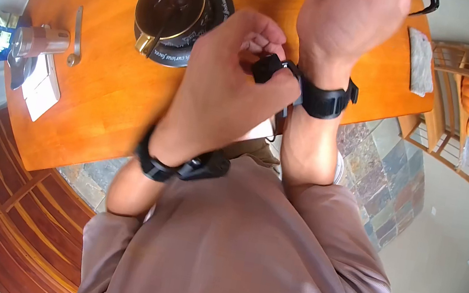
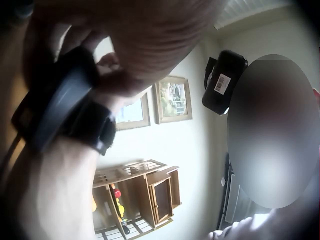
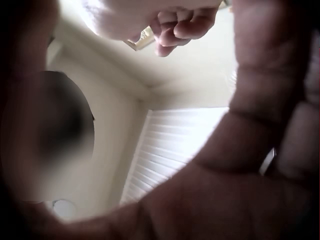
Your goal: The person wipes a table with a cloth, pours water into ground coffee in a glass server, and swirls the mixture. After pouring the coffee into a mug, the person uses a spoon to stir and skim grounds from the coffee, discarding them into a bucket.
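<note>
In the head view my left hand (image 1: 222, 75) reaches across and pinches the small black wrist camera (image 1: 267, 67), which sits on a black strap (image 1: 324, 102) round the right wrist. The right hand (image 1: 350, 22) is raised beside it, its fingers mostly cut off by the frame's top edge. From the left wrist, the black camera body (image 2: 60, 95) shows up close under the left hand (image 2: 155, 40). Dark, close fingers (image 3: 260, 110) of the left hand frame the right wrist view, with the right hand's loosely bent fingers (image 3: 187, 27) at its top.
A black cup (image 1: 171, 7) with a gold handle stands on a black saucer (image 1: 219, 2) with white lettering. To the left lie a spoon (image 1: 77, 37), a metal canister (image 1: 42, 43) and a white booklet (image 1: 44, 88). A grey cloth (image 1: 420, 63) lies at the wooden table's right edge.
</note>
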Action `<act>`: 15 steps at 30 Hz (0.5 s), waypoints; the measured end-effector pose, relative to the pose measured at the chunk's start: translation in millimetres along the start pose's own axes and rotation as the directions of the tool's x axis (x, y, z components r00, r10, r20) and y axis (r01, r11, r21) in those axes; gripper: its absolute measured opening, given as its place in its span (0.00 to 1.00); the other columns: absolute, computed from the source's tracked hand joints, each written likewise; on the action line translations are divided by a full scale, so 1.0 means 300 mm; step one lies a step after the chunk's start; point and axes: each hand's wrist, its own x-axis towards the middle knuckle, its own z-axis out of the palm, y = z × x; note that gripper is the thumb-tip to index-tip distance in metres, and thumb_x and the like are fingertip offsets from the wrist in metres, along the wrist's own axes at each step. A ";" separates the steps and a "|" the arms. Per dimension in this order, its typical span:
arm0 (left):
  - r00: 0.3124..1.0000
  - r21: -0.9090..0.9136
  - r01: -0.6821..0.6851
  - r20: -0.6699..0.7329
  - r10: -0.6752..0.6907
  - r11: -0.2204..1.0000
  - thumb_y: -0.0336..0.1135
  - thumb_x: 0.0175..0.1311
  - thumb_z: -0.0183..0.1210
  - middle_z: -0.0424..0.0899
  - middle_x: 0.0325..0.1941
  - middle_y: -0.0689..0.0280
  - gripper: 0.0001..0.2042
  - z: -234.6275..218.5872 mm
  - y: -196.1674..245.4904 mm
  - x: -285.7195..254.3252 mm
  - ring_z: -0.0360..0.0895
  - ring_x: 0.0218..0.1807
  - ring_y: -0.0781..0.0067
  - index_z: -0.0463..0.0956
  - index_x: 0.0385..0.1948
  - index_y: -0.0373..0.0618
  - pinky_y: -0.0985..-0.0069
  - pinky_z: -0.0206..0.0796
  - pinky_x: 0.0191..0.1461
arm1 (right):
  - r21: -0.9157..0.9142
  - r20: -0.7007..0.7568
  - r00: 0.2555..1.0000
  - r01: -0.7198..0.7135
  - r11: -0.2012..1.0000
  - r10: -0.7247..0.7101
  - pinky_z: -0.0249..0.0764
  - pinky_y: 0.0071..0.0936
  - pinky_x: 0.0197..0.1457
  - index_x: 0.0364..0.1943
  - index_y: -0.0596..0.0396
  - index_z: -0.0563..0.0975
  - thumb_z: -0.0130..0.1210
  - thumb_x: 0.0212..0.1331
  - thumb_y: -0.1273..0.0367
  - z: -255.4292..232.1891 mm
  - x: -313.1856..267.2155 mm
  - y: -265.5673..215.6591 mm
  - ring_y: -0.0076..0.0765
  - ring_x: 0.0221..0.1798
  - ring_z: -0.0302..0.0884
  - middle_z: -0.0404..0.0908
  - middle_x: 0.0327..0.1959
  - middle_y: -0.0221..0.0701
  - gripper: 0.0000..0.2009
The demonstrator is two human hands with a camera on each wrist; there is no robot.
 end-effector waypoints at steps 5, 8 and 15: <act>0.926 0.303 0.147 0.293 -0.239 0.942 0.23 0.52 0.60 0.80 0.35 0.69 0.09 -0.071 0.021 0.087 0.77 0.40 0.83 0.77 0.36 0.37 0.84 0.67 0.48 | -0.098 0.200 0.977 0.090 0.991 -0.069 0.57 0.13 0.18 0.30 0.61 0.80 0.50 0.73 0.58 -0.013 0.030 0.147 0.14 0.15 0.64 0.74 0.14 0.25 0.20; 0.915 0.211 0.204 0.305 -0.263 0.956 0.25 0.55 0.61 0.81 0.34 0.70 0.06 -0.074 -0.002 0.083 0.77 0.39 0.83 0.78 0.34 0.39 0.83 0.67 0.48 | -0.113 0.266 0.964 0.037 0.993 -0.005 0.57 0.13 0.18 0.29 0.60 0.79 0.50 0.73 0.58 -0.021 0.034 0.172 0.13 0.15 0.64 0.74 0.14 0.24 0.20; 0.823 0.165 0.372 0.396 -0.407 0.914 0.27 0.59 0.61 0.81 0.32 0.71 0.03 -0.101 -0.033 0.104 0.77 0.38 0.82 0.79 0.32 0.41 0.82 0.68 0.48 | -0.203 0.318 0.948 0.036 0.978 0.031 0.57 0.14 0.18 0.28 0.60 0.79 0.49 0.73 0.57 -0.012 0.026 0.179 0.14 0.14 0.63 0.73 0.13 0.24 0.21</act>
